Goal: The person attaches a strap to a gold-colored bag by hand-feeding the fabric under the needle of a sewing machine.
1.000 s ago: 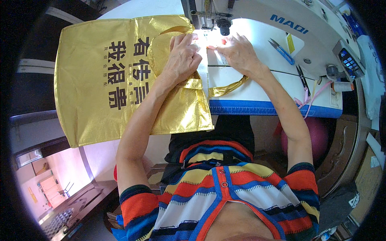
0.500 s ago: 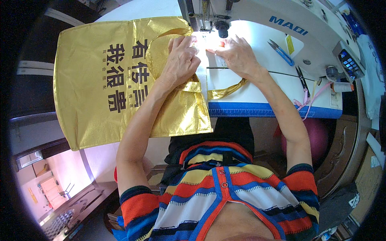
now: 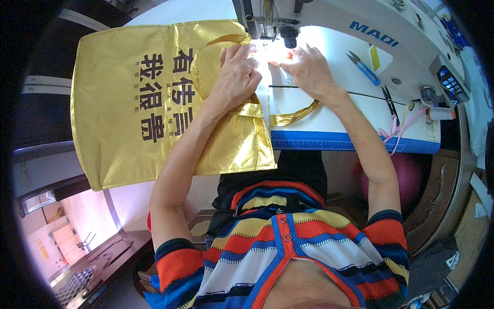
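A shiny gold bag (image 3: pixel 113 103) with dark printed characters lies spread over the left of the sewing table. My left hand (image 3: pixel 239 74) rests on its right edge, fingers curled down and closed on the gold material beside the needle area. Under my right wrist curves a gold strap (image 3: pixel 293 118) of the bag. My right hand (image 3: pixel 309 72) lies on the machine bed right of the needle, thumb stretched toward it and fingers apart. Above both hands stands the white sewing machine (image 3: pixel 329 20). Its bright lamp glare hides my fingertips and the spot under the needle.
To the right on the table lie blue-handled snips (image 3: pixel 368 72) and black scissors (image 3: pixel 391 105) with pink ribbon. A thread spool (image 3: pixel 441 114) sits by the machine's control panel (image 3: pixel 448 82). A blue ruler-marked strip (image 3: pixel 329 141) runs along the front edge.
The whole view has shifted slightly to the right. Relative to the machine, both hands and the gold bag stay nearly where they were, with no visible change of grip.
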`<act>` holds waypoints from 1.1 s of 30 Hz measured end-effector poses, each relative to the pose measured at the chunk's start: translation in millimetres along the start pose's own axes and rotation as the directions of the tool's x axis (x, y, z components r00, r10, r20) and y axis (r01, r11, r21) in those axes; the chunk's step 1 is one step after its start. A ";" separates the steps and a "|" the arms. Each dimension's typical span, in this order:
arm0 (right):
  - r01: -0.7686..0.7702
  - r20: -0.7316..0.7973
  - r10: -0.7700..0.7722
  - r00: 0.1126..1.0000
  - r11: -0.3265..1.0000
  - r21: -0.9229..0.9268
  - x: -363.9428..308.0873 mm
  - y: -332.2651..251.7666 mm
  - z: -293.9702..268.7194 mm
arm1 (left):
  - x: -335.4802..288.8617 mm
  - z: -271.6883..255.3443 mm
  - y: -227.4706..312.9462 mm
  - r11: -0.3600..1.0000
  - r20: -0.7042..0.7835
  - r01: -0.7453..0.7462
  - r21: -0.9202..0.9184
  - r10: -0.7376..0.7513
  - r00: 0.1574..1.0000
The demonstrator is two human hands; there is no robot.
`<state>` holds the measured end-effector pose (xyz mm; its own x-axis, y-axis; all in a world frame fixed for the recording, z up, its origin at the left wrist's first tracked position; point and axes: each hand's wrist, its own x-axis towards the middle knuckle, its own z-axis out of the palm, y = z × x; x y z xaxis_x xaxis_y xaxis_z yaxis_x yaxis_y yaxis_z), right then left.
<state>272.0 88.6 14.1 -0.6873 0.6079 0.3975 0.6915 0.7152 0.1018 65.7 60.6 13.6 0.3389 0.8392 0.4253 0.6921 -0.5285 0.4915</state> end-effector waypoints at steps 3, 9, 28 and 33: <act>-0.018 0.032 0.017 0.999 1.000 0.023 0.5 -0.2 -1.3 | 1.1 0.4 -2.2 1.000 0.013 0.002 -0.006 -0.002 1.000; 0.001 -0.014 -0.001 1.000 1.000 0.003 0.4 1.0 2.0 | 1.0 -1.2 -1.0 0.999 0.042 0.011 0.031 -0.013 0.999; -0.019 0.019 0.019 1.000 1.000 0.003 1.6 1.2 -2.4 | 0.6 3.5 -4.9 0.999 0.007 -0.009 0.036 0.009 1.000; -0.003 -0.044 0.000 0.999 0.999 -0.053 0.9 6.6 4.7 | 1.4 4.1 -3.7 1.000 -0.019 -0.010 0.021 0.010 1.000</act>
<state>274.9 95.4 10.8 -0.6764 0.5923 0.4377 0.7042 0.6943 0.1487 66.2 64.2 9.3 0.3332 0.8313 0.4449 0.7019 -0.5337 0.4716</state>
